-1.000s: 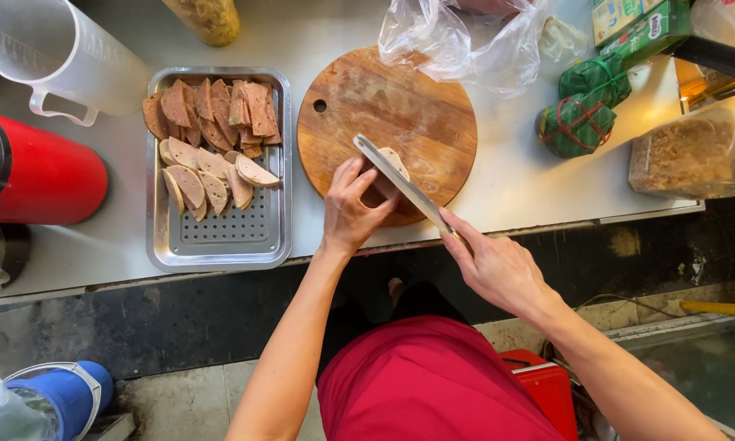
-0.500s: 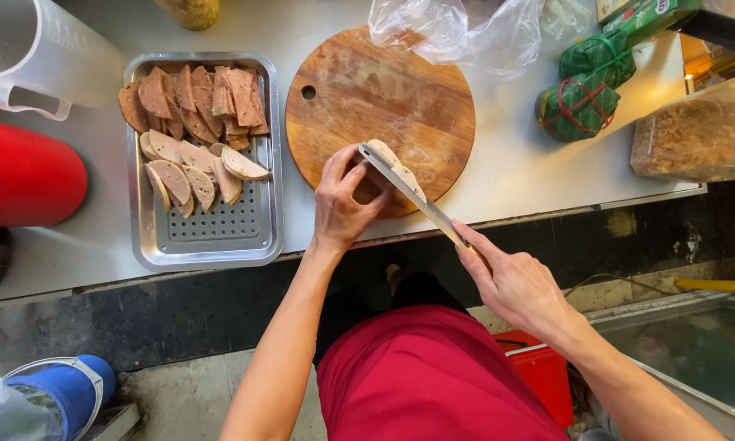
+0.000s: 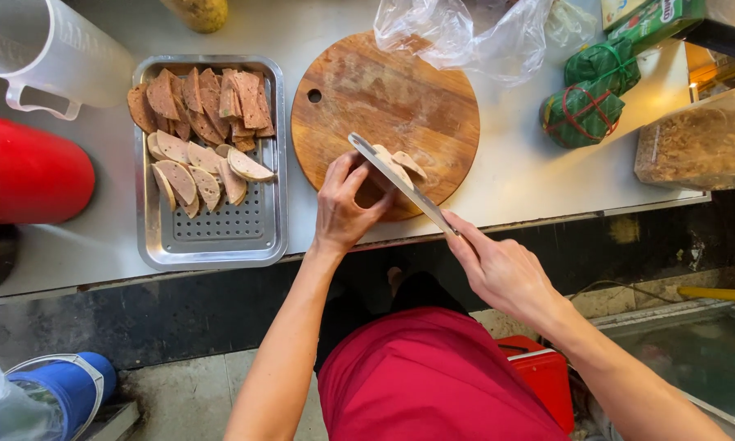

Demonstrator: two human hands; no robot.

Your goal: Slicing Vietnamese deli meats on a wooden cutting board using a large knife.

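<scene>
My right hand (image 3: 498,265) grips the handle of a knife (image 3: 400,181) whose blade lies flat over the near edge of a round wooden cutting board (image 3: 384,98). Pale sausage slices (image 3: 400,162) rest on the blade. My left hand (image 3: 343,208) is beside the blade, its fingertips touching the slices on it. To the left, a perforated metal tray (image 3: 220,237) holds several brown and pale meat slices (image 3: 200,135).
A red cylinder (image 3: 24,175) and a clear jug (image 3: 45,53) stand at the left. A crumpled plastic bag (image 3: 457,37), two green leaf-wrapped bundles (image 3: 592,94) and a clear container (image 3: 694,143) sit at the right. A blue bucket (image 3: 61,388) is on the floor.
The knife has tipped flatter and lifted with the slices on it. My left hand has moved against the blade to steady them.
</scene>
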